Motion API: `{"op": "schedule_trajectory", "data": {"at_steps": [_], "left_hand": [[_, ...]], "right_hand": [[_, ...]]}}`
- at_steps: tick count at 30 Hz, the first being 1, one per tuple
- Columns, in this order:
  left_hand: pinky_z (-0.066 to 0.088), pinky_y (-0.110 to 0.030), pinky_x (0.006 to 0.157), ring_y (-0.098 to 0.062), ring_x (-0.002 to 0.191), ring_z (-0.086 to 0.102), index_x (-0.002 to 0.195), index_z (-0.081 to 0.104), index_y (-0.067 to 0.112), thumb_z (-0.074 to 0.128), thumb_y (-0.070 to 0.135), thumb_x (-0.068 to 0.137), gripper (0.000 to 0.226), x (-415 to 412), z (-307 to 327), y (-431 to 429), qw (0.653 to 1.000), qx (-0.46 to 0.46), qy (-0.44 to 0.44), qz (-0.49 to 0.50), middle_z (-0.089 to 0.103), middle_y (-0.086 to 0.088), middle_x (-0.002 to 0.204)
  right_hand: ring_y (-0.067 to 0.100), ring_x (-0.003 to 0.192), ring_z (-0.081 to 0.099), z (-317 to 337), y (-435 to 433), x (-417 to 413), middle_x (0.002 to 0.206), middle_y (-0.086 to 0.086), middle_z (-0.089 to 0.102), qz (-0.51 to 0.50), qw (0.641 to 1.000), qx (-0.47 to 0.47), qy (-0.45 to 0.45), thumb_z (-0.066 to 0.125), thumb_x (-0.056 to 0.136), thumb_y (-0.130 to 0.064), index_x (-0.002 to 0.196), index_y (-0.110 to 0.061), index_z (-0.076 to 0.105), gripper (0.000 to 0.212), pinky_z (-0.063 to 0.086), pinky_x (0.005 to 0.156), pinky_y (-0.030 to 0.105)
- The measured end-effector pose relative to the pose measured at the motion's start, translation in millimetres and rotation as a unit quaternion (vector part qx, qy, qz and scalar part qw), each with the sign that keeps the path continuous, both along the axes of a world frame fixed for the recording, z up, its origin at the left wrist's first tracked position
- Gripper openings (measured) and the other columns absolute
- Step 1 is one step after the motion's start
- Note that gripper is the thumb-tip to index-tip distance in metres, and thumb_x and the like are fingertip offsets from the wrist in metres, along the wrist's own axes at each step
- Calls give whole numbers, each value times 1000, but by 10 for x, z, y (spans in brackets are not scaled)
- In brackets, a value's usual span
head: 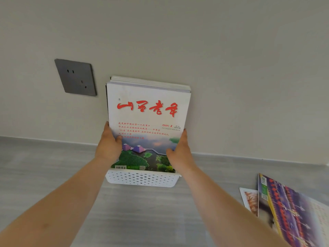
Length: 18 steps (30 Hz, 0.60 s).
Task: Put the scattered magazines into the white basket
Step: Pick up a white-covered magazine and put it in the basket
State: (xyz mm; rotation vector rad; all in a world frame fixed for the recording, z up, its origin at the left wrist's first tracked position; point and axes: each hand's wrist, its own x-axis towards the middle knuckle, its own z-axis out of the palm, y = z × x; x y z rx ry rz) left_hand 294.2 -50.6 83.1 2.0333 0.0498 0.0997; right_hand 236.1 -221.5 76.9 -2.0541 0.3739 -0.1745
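- A stack of magazines [148, 111] stands upright in the white basket [141, 179], its front cover white with large red characters and a green landscape picture below.
- The left hand [109, 146] clasps the stack's left edge low down: the thumb lies across the front cover, while the other fingers wrap behind the stack and are hidden.
- The right hand [179, 151] clasps the right edge at about the same height, thumb on the cover; its other fingers run up along the edge and their tips go out of sight behind it.
- Both hands are closed on the stack, one on each side, with the cover's picture showing between them.
- The basket is perforated with rows of round holes; only its front wall shows, and the bottom of the stack sinks behind that wall.
- Behind the front cover several more page blocks show at the top edge; how many magazines there are cannot be told.
- The basket sits on a grey wood-grain floor [53, 175] against a pale wall [231, 68].
- A dark grey wall socket [76, 77] is on the wall, up and left of the stack.
- Well apart to the right, loose magazines [288, 211] lie overlapping on the floor, the top one purple with red marks, cut off by the picture's edge and blurred.
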Motion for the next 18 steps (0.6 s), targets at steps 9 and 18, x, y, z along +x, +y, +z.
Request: {"op": "schedule_trajectory", "data": {"at_steps": [9, 18], "left_hand": [[32, -51, 106, -36, 132, 29, 137, 25, 6, 56, 3, 82, 62, -321, 17, -15, 988, 89, -71, 103, 32, -20, 143], [30, -11, 77, -27, 100, 57, 94, 67, 4, 54, -2, 81, 20, -1546, -286, -1124, 983, 71, -95, -143, 67, -12, 102]], "right_hand": [[25, 136, 26, 26, -159, -319, 151, 7, 24, -2, 999, -32, -11, 49, 87, -10, 143, -16, 10, 68, 25, 113, 36], [29, 135, 26, -299, -1463, -1708, 147, 14, 31, -189, 966, -159, 76, 48, 86, -15, 139, -10, 23, 59, 20, 113, 38]]}}
